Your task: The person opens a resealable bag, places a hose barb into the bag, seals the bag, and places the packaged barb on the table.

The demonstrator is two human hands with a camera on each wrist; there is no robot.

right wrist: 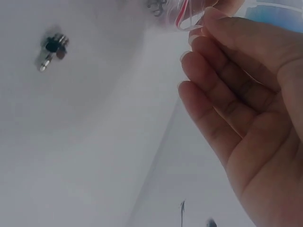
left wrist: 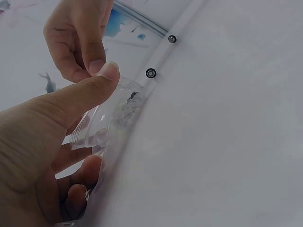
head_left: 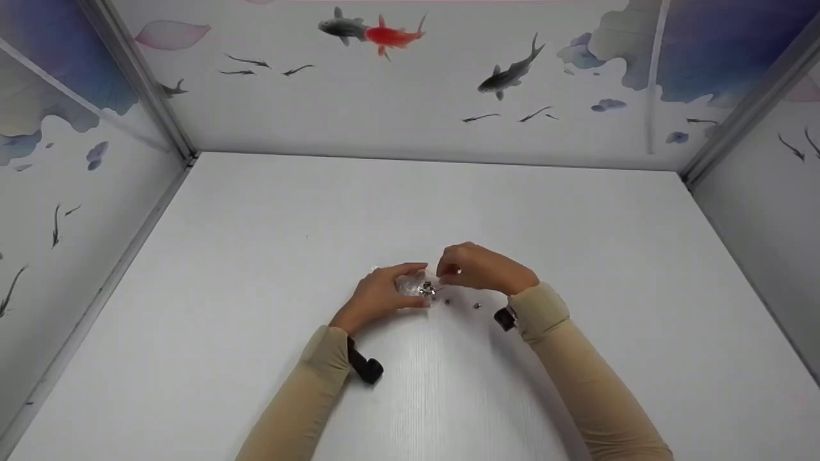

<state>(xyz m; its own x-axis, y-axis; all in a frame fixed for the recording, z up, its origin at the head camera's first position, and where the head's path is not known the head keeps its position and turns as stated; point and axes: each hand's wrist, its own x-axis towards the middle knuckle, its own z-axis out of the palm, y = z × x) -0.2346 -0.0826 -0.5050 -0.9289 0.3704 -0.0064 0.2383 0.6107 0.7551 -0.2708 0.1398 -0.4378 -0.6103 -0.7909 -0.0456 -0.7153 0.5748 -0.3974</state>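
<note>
A small clear plastic bag point(head_left: 418, 285) with tiny metal parts inside sits on the white table point(head_left: 410, 205) between both hands. My left hand point(head_left: 410, 287) grips the bag point(left wrist: 102, 127) between thumb and curled fingers. My right hand point(head_left: 450, 272) pinches the bag's top edge, just above my left thumb point(left wrist: 90, 90). The bag's red-striped zip edge point(right wrist: 185, 15) shows at my right fingertips point(right wrist: 196, 45). Two small round metal parts point(head_left: 476, 306) lie loose on the table just right of the bag; they also show as parts point(left wrist: 151, 73) in the left wrist view.
One loose metal part point(right wrist: 52, 47) lies apart from my right hand. Panels printed with fish point(head_left: 391, 35) wall in the table at the back and both sides. Black wrist straps point(head_left: 366, 368) sit on both sleeves.
</note>
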